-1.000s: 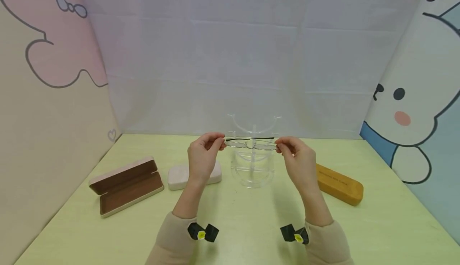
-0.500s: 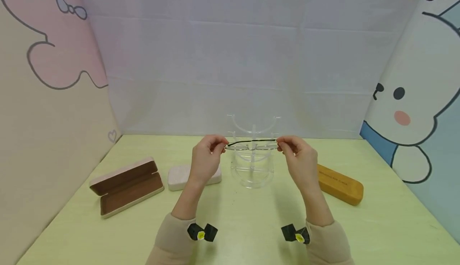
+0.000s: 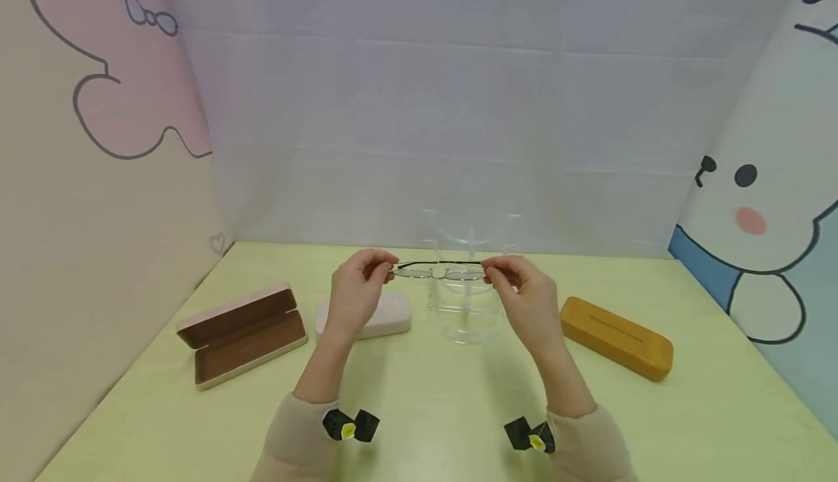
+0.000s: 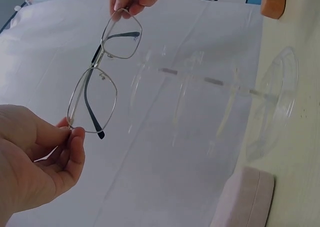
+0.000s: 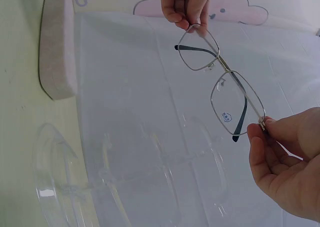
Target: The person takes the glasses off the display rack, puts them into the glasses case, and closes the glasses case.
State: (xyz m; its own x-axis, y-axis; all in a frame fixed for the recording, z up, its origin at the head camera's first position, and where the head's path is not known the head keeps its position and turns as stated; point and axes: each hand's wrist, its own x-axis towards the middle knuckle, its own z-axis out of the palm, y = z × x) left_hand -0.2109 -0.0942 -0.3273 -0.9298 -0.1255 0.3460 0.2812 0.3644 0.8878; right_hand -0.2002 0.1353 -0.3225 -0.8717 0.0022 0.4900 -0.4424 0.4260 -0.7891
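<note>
A pair of thin metal-rimmed eyeglasses [image 3: 465,275] is held level in the air by both hands, in front of a clear display stand [image 3: 468,338]. My left hand [image 3: 353,293] pinches the left end of the frame between thumb and fingers. At the opposite end, my right hand [image 3: 529,304] pinches the frame near the hinge. In the left wrist view the glasses [image 4: 98,58] have dark temples folded across behind the lenses. A small blue mark shows on one lens [image 5: 226,117] in the right wrist view. The stand's tiers carry no eyewear.
An open cream glasses case [image 3: 245,344] with brown lining lies at left. Behind my left hand is a closed pale case [image 3: 389,316]. A closed mustard-yellow case [image 3: 618,338] lies at right. White cloth [image 3: 393,126] hangs behind the yellow-green table [image 3: 419,424].
Both hands, still pinching the eyeglasses, have shifted left relative to the stand and slightly lower in view. The head view has turned a little left. The cases and stand stay put.
</note>
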